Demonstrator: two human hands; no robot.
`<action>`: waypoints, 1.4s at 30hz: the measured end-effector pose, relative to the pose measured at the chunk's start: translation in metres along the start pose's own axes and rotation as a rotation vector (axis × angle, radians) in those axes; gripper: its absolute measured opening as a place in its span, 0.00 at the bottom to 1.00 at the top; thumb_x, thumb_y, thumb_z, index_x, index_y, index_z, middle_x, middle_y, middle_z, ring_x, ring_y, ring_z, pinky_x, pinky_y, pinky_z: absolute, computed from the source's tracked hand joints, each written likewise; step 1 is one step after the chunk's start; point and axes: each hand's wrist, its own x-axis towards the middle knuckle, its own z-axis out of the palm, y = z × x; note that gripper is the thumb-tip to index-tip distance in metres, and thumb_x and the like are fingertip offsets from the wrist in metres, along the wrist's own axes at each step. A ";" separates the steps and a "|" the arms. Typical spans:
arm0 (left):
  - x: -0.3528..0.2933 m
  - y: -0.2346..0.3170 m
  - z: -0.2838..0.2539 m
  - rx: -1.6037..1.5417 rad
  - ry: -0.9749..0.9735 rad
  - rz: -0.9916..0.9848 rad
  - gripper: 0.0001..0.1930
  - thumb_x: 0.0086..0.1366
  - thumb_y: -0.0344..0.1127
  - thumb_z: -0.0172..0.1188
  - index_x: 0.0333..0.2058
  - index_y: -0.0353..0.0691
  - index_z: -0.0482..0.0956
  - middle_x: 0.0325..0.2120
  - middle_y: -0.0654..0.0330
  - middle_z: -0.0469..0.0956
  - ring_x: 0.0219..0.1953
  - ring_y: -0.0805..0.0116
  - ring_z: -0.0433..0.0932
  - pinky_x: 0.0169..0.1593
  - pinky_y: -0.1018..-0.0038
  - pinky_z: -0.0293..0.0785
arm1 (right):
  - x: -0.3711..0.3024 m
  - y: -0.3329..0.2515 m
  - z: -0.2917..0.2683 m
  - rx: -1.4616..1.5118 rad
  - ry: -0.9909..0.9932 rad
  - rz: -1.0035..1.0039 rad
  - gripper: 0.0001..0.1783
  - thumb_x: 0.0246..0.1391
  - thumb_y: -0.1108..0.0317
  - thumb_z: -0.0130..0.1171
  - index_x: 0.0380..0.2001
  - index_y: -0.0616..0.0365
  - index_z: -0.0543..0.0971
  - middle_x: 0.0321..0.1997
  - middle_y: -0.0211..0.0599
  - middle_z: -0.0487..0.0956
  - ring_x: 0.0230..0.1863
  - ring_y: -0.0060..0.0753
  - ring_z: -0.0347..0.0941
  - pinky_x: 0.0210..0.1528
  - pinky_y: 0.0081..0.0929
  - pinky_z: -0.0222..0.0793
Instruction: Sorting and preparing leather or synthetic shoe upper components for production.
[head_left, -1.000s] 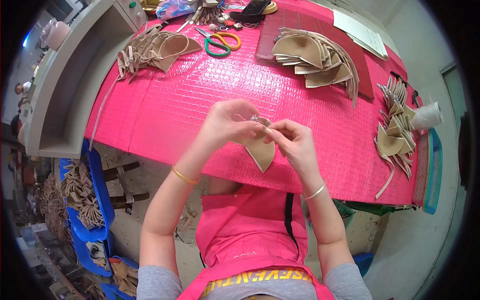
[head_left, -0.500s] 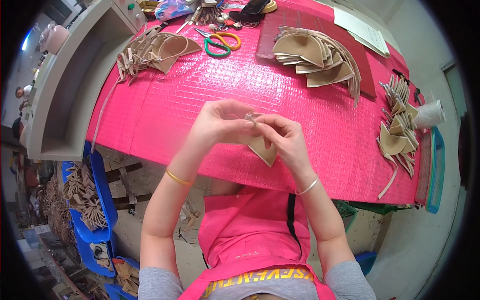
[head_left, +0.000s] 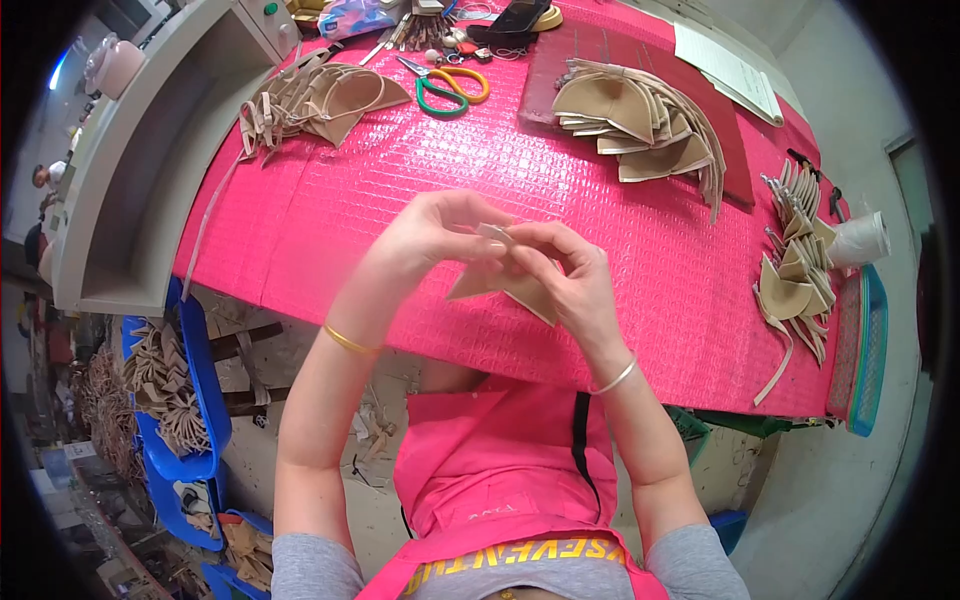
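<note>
Above the near part of the pink-covered table (head_left: 330,260), my left hand (head_left: 432,238) and my right hand (head_left: 570,280) meet at one beige leather piece (head_left: 527,290). Both hands pinch its upper end between thumb and fingers, where a small pale tip shows. Its flaps hang below my fingers, one toward each side. Further detail at the fingertips is too small to make out. Beyond my hands, scissors (head_left: 445,92) with one green and one yellow handle lie on the table.
Stacked beige pieces (head_left: 640,115) rest on a dark red board (head_left: 540,75); more lie at the left (head_left: 330,105) and right (head_left: 790,280). A white roll (head_left: 860,240) and teal basket (head_left: 870,350) stand at the right edge. A grey cabinet (head_left: 110,220) and blue bins (head_left: 205,390) flank the left.
The leather piece has spread, and a second flap now shows beneath my left hand. My left hand has shifted slightly, while both hands keep their pinch.
</note>
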 end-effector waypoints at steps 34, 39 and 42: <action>-0.040 -0.029 0.098 -0.397 0.206 0.189 0.15 0.61 0.35 0.46 0.35 0.25 0.74 0.29 0.50 0.77 0.33 0.66 0.76 0.39 0.75 0.71 | -0.054 -0.039 -0.036 -0.795 -0.127 -0.833 0.15 0.27 0.76 0.58 0.27 0.55 0.78 0.25 0.29 0.74 0.27 0.28 0.71 0.29 0.25 0.67; -0.039 -0.033 0.099 -0.426 0.208 0.185 0.16 0.62 0.35 0.45 0.38 0.25 0.72 0.29 0.50 0.77 0.31 0.67 0.76 0.38 0.76 0.72 | -0.057 -0.040 -0.036 -0.817 -0.133 -0.829 0.14 0.28 0.76 0.57 0.26 0.55 0.78 0.25 0.29 0.74 0.27 0.27 0.71 0.30 0.25 0.67; -0.040 -0.032 0.099 -0.440 0.206 0.171 0.16 0.62 0.35 0.45 0.38 0.25 0.72 0.29 0.50 0.77 0.31 0.68 0.76 0.37 0.76 0.72 | -0.057 -0.041 -0.036 -0.808 -0.141 -0.821 0.13 0.29 0.77 0.57 0.26 0.55 0.78 0.25 0.29 0.74 0.27 0.27 0.71 0.31 0.25 0.67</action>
